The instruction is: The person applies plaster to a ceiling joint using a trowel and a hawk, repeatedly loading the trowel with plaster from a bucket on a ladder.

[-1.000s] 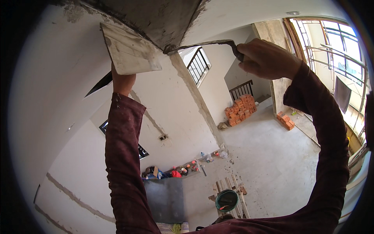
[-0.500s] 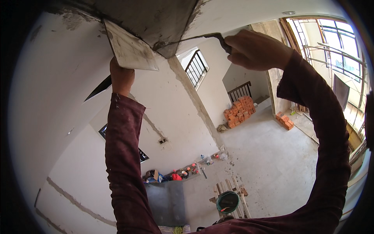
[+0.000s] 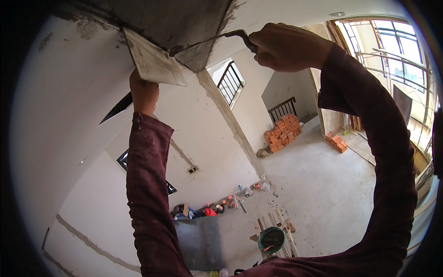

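Note:
Overhead on the left, my left hand (image 3: 145, 93) is closed beneath a plasterer's hawk (image 3: 154, 60), a pale flat board smeared with grey. The board is tilted, its upper edge close to a grey plastered beam (image 3: 170, 21). My right hand (image 3: 290, 48), raised on the right, grips the dark cranked handle of a plastering trowel (image 3: 203, 42). The trowel's thin blade appears nearly edge-on across the beam's surface. Its tip, carrying a dark lump of what looks like mortar, is beside the hawk's right edge; whether they touch I cannot tell.
Far below, a green bucket (image 3: 271, 239) stands on a wooden plank platform (image 3: 290, 237). Stacked orange bricks (image 3: 283, 134) lie near a stair railing (image 3: 282, 109). Bottles and bags (image 3: 210, 212) line the wall's base. Scaffolding (image 3: 392, 60) stands by the right-hand window.
My right hand and the trowel have moved left and slightly up, bringing the blade's tip closer to the hawk. My left hand and the hawk have barely moved.

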Motion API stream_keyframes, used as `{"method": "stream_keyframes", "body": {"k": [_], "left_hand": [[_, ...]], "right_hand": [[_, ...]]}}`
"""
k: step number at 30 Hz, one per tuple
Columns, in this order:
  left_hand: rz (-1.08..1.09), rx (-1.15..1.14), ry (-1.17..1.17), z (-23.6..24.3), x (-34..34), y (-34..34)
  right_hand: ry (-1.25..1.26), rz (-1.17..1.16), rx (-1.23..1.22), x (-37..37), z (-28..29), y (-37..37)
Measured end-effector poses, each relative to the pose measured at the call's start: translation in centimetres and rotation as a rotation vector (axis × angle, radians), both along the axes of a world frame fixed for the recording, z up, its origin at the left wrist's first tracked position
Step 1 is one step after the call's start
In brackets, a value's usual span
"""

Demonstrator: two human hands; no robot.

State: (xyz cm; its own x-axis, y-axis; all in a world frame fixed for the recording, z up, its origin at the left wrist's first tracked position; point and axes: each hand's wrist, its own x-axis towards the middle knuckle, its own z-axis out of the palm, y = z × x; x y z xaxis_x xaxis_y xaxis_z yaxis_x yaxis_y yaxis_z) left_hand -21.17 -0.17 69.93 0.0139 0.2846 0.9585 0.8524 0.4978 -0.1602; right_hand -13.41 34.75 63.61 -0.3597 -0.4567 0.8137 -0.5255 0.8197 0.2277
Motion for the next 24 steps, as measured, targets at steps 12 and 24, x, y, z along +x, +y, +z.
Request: {"method": "stream_keyframes", "body": {"k": [12, 24], "left_hand": [[-0.112, 0.046, -0.074, -0.5, 0.7, 0.6], [-0.114, 0.045, -0.09, -0.4, 1.0, 1.2]], "right_hand": [[-0.004, 0.017, 0.03, 1.2, 1.4, -1.0], [0.196, 0.009, 0.05, 3.0, 2.5, -0.6]]}}
